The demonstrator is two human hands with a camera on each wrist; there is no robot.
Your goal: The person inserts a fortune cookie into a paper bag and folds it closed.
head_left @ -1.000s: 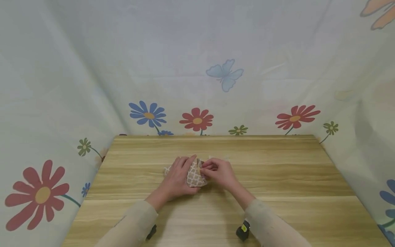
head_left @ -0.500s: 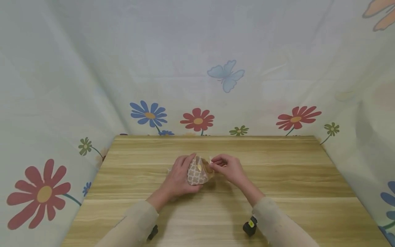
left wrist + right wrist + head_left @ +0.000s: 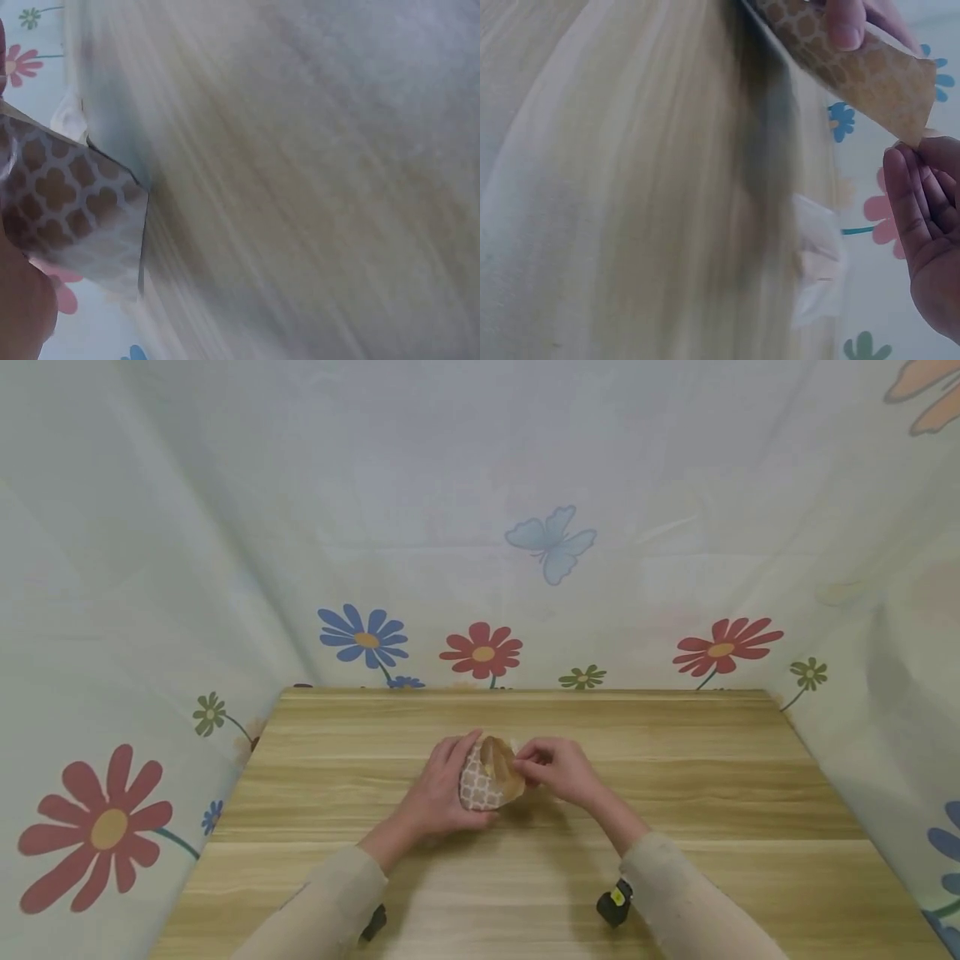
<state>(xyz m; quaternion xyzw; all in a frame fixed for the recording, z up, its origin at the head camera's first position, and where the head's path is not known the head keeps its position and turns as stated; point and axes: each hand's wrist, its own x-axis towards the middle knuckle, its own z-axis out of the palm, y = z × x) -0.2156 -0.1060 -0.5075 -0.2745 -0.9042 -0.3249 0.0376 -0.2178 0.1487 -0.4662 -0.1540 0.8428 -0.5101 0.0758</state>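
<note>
A small brown paper bag (image 3: pixel 480 792) with a white lattice print is held above the wooden table, its mouth spread and the plain brown inside showing. My left hand (image 3: pixel 438 787) grips the bag from the left, thumb below and fingers at the far side. At the right edge of the mouth, my right hand (image 3: pixel 561 770) pinches the paper. The right wrist view shows that pinch closely: thumb and forefinger of the right hand (image 3: pixel 934 225) meet at a corner of the paper bag (image 3: pixel 889 90). Only part of the paper bag (image 3: pixel 71 195) appears in the left wrist view.
A wood-grain table (image 3: pixel 675 777) lies under both hands. A translucent plastic wrapper (image 3: pixel 821 262) rests on it in the right wrist view. Behind and beside the table hangs a pale cloth (image 3: pixel 420 485) printed with flowers and butterflies. Black devices (image 3: pixel 614 903) hang at the wrists.
My right hand has moved to the right, drawing the bag's edge outward. The bag's mouth has widened and more of its brown inside shows. The left hand has kept its grip.
</note>
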